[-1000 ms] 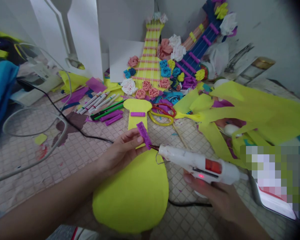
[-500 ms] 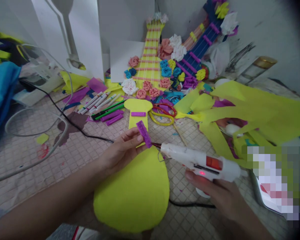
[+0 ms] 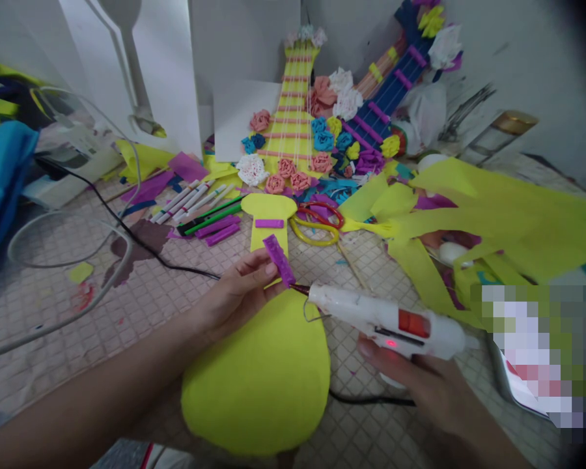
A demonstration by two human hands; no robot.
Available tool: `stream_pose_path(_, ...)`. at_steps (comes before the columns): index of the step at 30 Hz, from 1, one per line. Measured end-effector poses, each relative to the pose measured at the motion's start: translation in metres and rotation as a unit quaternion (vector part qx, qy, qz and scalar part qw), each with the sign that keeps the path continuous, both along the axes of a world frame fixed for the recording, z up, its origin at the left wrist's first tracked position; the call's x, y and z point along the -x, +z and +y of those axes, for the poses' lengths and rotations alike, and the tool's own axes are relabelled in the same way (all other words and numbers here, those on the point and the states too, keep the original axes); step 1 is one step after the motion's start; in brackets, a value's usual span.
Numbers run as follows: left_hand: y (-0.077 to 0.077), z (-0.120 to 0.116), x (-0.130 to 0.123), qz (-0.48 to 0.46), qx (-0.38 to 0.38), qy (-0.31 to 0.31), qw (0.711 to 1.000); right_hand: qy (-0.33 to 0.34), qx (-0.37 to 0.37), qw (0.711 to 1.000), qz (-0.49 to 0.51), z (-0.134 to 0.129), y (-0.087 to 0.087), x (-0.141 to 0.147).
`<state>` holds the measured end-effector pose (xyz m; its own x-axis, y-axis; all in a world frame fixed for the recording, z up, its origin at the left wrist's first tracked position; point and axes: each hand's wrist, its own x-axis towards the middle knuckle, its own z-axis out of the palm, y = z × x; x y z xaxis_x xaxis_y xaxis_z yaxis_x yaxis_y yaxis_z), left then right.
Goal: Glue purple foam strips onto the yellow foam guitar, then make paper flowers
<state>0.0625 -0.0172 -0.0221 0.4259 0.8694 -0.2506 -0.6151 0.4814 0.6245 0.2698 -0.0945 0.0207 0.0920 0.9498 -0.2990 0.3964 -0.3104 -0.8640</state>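
Observation:
My left hand [image 3: 247, 283] pinches a small purple strip [image 3: 279, 260] between thumb and fingers, its face turned toward me. My right hand [image 3: 415, 371] grips a white hot glue gun [image 3: 371, 316] with a red light lit on its side. The gun's nozzle touches, or nearly touches, the lower end of the strip. Beneath both lies a yellow guitar-shaped cutout [image 3: 258, 384], its round body near me and its head pointing away. Another purple strip [image 3: 269, 223] lies across its neck. My left hand hides part of the neck.
Loose purple strips [image 3: 223, 235], a green box cutter [image 3: 209, 215] and several markers [image 3: 185, 198] lie left of the neck; scissors [image 3: 317, 231] lie right. Behind stand a flower-trimmed yellow guitar [image 3: 293, 130] and a blue one [image 3: 395, 98]. A black cord [image 3: 146, 244] crosses the table. Yellow paper [image 3: 508, 215] lies right.
The glue gun's nozzle has moved slightly down and left, staying at the strip's lower end. The strip has shifted a little left with my left hand. Both grips are unchanged.

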Motion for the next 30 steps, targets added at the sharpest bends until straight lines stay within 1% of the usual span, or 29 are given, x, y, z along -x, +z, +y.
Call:
stream_pose_path(4, 0.001, 0.0, 0.0, 0.003, 0.001, -0.001, 1.0, 0.0, -0.011, 1.0, 0.006, 0.001, 0.0, 0.0)
stream_pose_path(7, 0.002, 0.001, 0.0, 0.002, 0.005, 0.001, 1.0, -0.005, -0.004, 1.0, 0.006, 0.001, 0.001, 0.0)
stream_pose_path(10, 0.001, 0.001, 0.001, -0.004, 0.009, -0.001, 1.0, -0.023, 0.008, 1.0, 0.003, 0.001, 0.0, 0.001)
stream_pose_path(14, 0.002, 0.002, 0.002, 0.007, -0.002, 0.005, 1.0, -0.049, 0.003, 0.999, -0.008, 0.004, -0.001, 0.0)
stream_pose_path(17, 0.004, 0.006, 0.004, 0.035, -0.034, 0.02, 0.999, -0.055, -0.019, 0.998, -0.018, 0.01, -0.005, -0.004)
stream_pose_path(20, 0.007, 0.013, 0.011, 0.098, -0.111, 0.052, 0.988, -0.044, -0.054, 0.998, -0.012, 0.017, -0.009, -0.011)
stream_pose_path(22, 0.009, 0.019, 0.019, 0.169, -0.182, 0.066, 0.966, -0.036, -0.065, 0.997, 0.004, 0.021, -0.01, -0.015)
stream_pose_path(24, 0.011, 0.026, 0.028, 0.261, -0.255, 0.067, 0.928, -0.034, -0.068, 0.997, 0.019, 0.023, -0.011, -0.018)
stream_pose_path(25, 0.011, 0.029, 0.032, 0.311, -0.292, 0.067, 0.902, -0.034, -0.07, 0.997, 0.023, 0.023, -0.012, -0.019)
stream_pose_path(27, 0.012, 0.036, 0.038, 0.404, -0.36, 0.066, 0.838, -0.032, -0.079, 0.996, 0.024, 0.024, -0.012, -0.02)
stream_pose_path(29, 0.012, 0.042, 0.041, 0.468, -0.416, 0.066, 0.777, -0.025, -0.088, 0.996, 0.021, 0.025, -0.013, -0.02)
stream_pose_path(30, 0.012, 0.044, 0.04, 0.487, -0.439, 0.065, 0.752, -0.021, -0.091, 0.995, 0.02, 0.025, -0.014, -0.021)
